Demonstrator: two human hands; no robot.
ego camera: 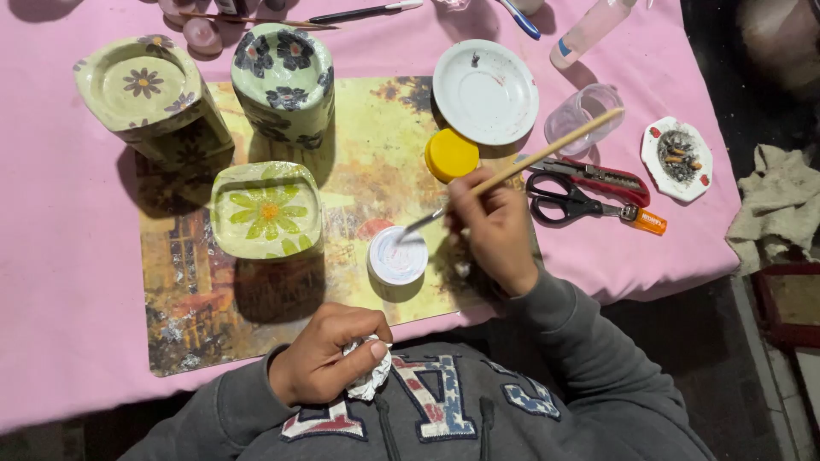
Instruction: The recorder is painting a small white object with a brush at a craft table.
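Note:
My right hand (493, 229) holds a wooden-handled paintbrush (547, 154), and its tip dips into a small round white pot (397, 256) on the patterned mat (376, 171). Near my chest, my left hand (329, 354) is closed around a crumpled white paper wad (371, 376). A yellow lid (451, 154) lies just beyond my right hand. Three green flower-painted containers stand on the left: one nearest (266, 209), one tall at the back (286, 81) and one at the far left (149, 98).
A white saucer (485, 91), a clear plastic cup (582, 115), black-handled scissors (574, 205), a red utility knife (598, 177) and an ashtray (677, 158) lie to the right on the pink tablecloth (60, 256). A grey rag (781, 205) lies past the table's right edge.

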